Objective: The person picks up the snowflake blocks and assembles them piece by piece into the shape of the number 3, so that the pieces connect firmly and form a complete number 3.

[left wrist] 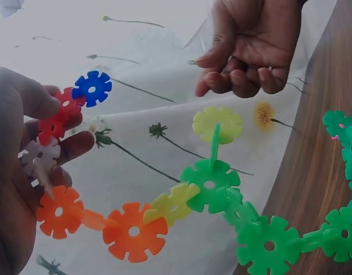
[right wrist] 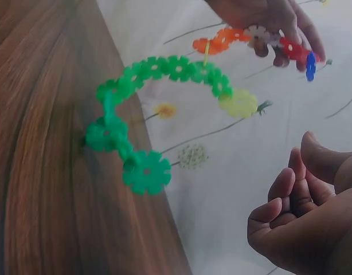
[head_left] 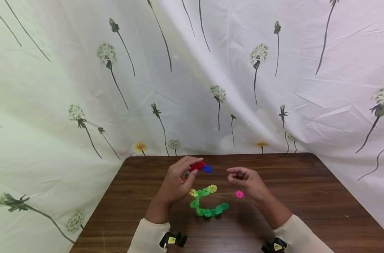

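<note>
A chain of slotted flower-shaped linking discs (left wrist: 269,245) runs from blue and red through white, orange and yellow to several greens. My left hand (head_left: 178,177) pinches its red discs (left wrist: 63,109) between thumb and fingers, and a blue disc (left wrist: 92,89) sticks out past the fingertips. From that hand the orange discs (left wrist: 134,231) hang down toward the green part, which curves over the table in the head view. To the right, my right hand (head_left: 249,181) is raised with fingers loosely bent and nothing between them; it is apart from the chain.
A single pink flower disc (head_left: 239,194) lies on the brown wooden table (head_left: 290,189), just below my right hand. Behind the table hangs a pale cloth (head_left: 192,116) printed with dandelions. Each wrist wears a black strap (head_left: 176,239).
</note>
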Demonstrator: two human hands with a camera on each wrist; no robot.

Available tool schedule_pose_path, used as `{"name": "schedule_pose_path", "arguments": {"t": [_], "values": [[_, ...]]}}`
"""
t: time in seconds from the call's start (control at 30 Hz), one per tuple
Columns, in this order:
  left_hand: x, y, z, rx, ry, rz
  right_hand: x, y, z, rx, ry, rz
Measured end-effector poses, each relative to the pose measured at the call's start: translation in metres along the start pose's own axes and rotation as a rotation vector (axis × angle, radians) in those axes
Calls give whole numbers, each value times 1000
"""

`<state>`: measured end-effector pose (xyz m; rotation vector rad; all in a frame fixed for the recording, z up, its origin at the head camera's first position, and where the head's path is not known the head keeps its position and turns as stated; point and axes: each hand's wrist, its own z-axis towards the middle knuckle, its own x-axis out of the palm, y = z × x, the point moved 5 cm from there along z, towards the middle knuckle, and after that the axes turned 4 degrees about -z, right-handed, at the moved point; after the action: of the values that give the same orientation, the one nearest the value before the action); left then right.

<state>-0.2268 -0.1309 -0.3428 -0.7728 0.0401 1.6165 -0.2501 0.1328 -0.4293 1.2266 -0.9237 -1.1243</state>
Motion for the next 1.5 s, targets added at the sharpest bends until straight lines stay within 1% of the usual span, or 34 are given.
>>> {"name": "schedule_pose_path", "arguments": {"t": [0.17, 0.27, 0.33, 0.4, 0.5, 0.63, 0.73, 0.9, 1.0, 1.1, 1.2, 1.5], "values": [[0, -1, 1, 8, -1, -13, -8, -6, -3, 31, -17, -6], [0, -1, 1, 35, -8, -8, -12, -12, -3, 69, -39, -12], [0, -2, 1, 47, -11, -3, -15, -16, -3, 88, -55, -34], [0, -2, 1, 54, -13, 1, -18, -19, -4, 97, -61, -63], [0, -3, 2, 53, -14, 1, -22, -23, -4, 82, -60, -103], [0, -2, 1, 47, -13, -10, -25, -26, -5, 58, -58, -130], [0, 0, 0, 39, -10, -12, -28, -30, -5, 52, -73, -142], [0, 0, -1, 8, 0, -2, -33, -39, -5, 62, -121, -172], [-1, 0, -1, -11, 6, 6, -36, -45, -5, 89, -139, -195], [0, 0, -1, -9, 4, 11, -37, -51, -5, 120, -140, -210], [0, 0, -1, -8, 6, 14, -38, -56, -4, 134, -134, -214], [1, 0, -1, -17, 13, 11, -39, -65, -1, 129, -129, -275]]}}
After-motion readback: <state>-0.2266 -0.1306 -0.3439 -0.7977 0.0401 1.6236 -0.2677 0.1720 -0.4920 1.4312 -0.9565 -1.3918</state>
